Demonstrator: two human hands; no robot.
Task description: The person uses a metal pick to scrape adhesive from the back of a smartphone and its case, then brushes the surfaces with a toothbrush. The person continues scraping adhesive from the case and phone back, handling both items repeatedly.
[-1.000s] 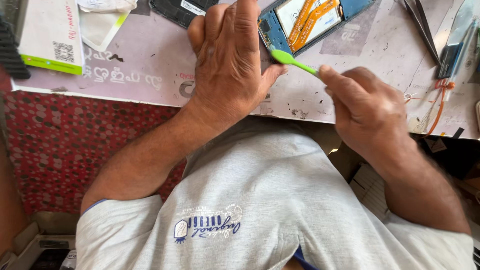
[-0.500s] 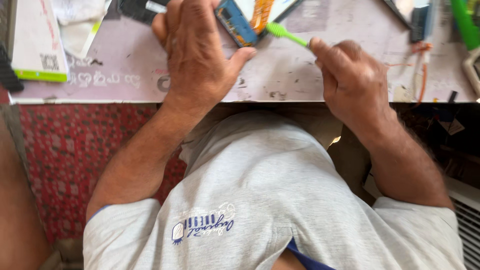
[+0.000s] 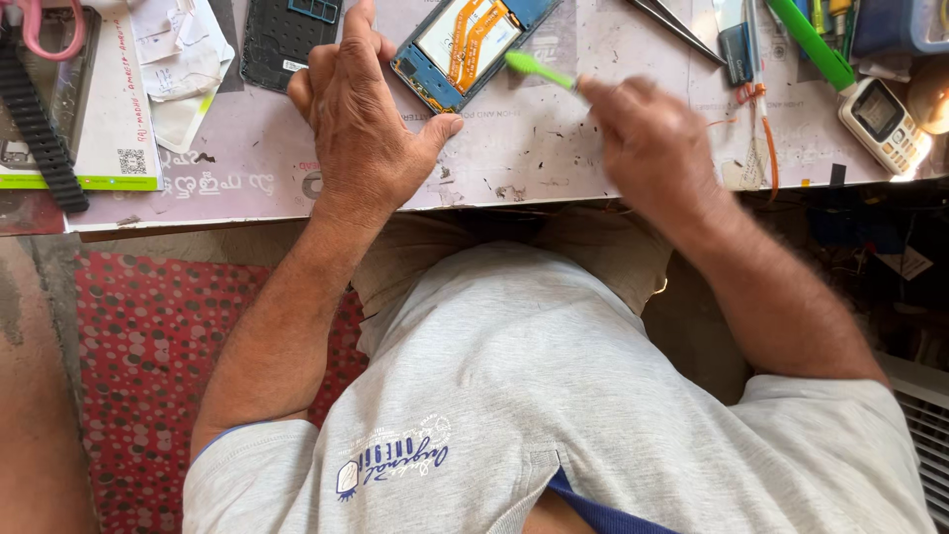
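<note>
An opened blue phone [image 3: 465,49], with orange ribbon cables and a pale screen back showing, lies tilted on the white worktable [image 3: 554,148]. My left hand [image 3: 361,124] rests flat beside it, its thumb touching the phone's lower edge. My right hand [image 3: 652,148] grips a light green plastic tool [image 3: 534,67] whose tip lies at the phone's right edge. A black phone back cover [image 3: 282,40] sits under my left fingers.
A small white keypad phone [image 3: 885,124] and a green-handled tool [image 3: 811,44] lie at the right. Metal tweezers [image 3: 677,28], an orange wire [image 3: 761,129], a white and green box [image 3: 114,109], a black strap [image 3: 40,133] and papers crowd the table. A red dotted mat [image 3: 148,356] covers the floor.
The view has shifted, so more of the table's far side shows. My left hand stays on the phone, and my right hand has blurred with motion while holding the green tool.
</note>
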